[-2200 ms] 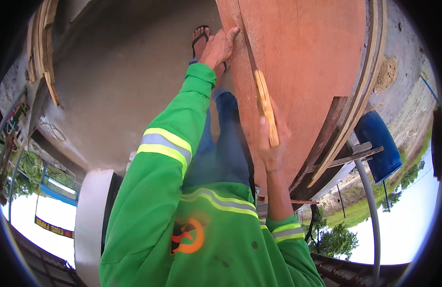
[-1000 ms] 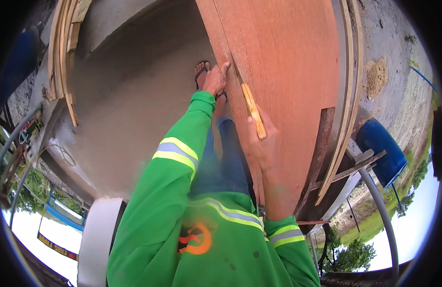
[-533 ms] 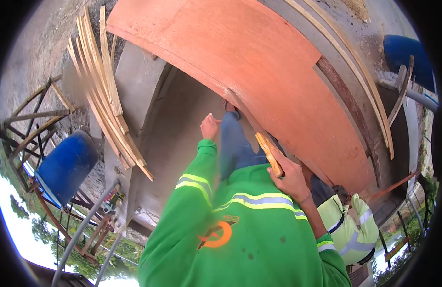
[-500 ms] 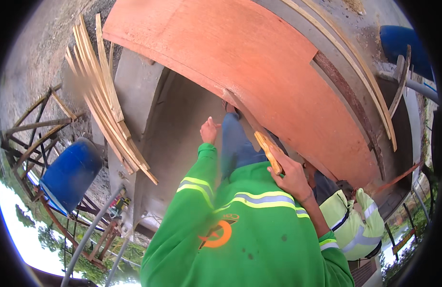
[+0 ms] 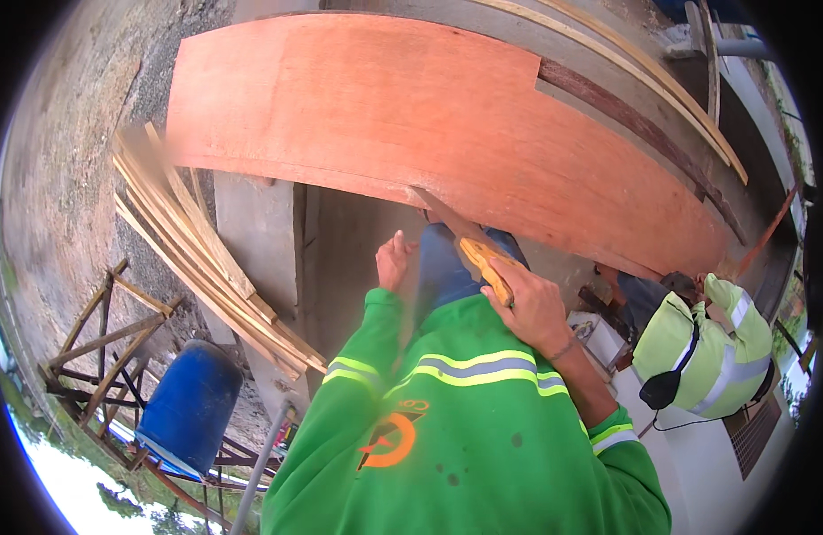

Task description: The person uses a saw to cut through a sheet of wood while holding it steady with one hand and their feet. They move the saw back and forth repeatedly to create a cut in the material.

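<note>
My right hand (image 5: 534, 308) is wrapped around the yellow handle of a handsaw (image 5: 447, 214). The blade's tip meets the near edge of a large reddish plywood sheet (image 5: 367, 107), where pale sawdust shows. Left of the saw, my left hand (image 5: 394, 261) hovers with its fingers loosely bent and apart. Nothing is in it, and it is clear of the sheet. Below the board's edge my leg in blue jeans (image 5: 443, 263) shows, partly hidden by the saw.
Long wooden strips (image 5: 197, 241) lie at left beside a blue barrel (image 5: 190, 406) and a timber frame (image 5: 99, 348). At right a co-worker in a pale yellow-green vest (image 5: 706, 348) bends near the sheet's end. More strips (image 5: 643, 85) lie beyond the sheet.
The view has turned, so the sheet and barrel sit differently in the picture. The saw has slid forward along its length, and less blade shows before the board's edge. My left hand stays free.
</note>
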Demonstrator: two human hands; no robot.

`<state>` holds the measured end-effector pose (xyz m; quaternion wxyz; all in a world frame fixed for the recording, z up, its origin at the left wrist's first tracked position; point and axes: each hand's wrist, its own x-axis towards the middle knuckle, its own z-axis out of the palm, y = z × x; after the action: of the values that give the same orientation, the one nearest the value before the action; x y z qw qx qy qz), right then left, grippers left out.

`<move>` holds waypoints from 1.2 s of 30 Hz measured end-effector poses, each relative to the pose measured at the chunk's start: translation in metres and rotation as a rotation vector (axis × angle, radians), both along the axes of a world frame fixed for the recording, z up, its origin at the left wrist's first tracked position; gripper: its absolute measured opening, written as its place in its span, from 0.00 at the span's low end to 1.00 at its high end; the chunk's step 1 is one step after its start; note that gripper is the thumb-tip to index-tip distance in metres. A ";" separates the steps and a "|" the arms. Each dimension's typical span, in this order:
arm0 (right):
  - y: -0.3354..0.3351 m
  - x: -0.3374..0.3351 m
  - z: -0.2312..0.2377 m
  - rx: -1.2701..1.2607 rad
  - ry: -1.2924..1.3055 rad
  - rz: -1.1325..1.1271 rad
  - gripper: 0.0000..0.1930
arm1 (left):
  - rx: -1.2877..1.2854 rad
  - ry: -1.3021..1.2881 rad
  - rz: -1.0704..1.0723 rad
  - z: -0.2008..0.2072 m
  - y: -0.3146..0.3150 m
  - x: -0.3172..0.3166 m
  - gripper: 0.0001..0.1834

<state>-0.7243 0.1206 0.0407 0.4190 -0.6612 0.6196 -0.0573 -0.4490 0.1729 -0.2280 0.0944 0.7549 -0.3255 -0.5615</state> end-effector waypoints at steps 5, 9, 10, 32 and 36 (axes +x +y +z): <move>0.009 -0.014 -0.017 0.038 0.062 -0.043 0.24 | -0.067 0.428 0.098 0.000 0.089 -0.017 0.31; 0.011 -0.028 -0.025 -0.023 -0.034 -0.036 0.19 | 0.481 0.867 0.607 0.054 0.121 -0.045 0.32; 0.005 -0.033 -0.029 -0.034 -0.023 -0.054 0.19 | 0.549 0.899 0.669 0.067 0.125 -0.048 0.32; 0.015 0.027 0.001 -0.448 -0.066 -0.013 0.11 | -0.800 0.203 -0.508 0.176 -0.044 -0.093 0.24; 0.035 -0.004 0.052 -0.547 -0.370 -0.157 0.20 | -0.634 0.512 -0.419 0.178 -0.083 -0.021 0.31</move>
<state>-0.7286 0.1554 0.0922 0.3256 -0.6777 0.5439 -0.3727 -0.4695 0.0900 -0.0499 0.2824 0.4435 -0.5932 -0.6097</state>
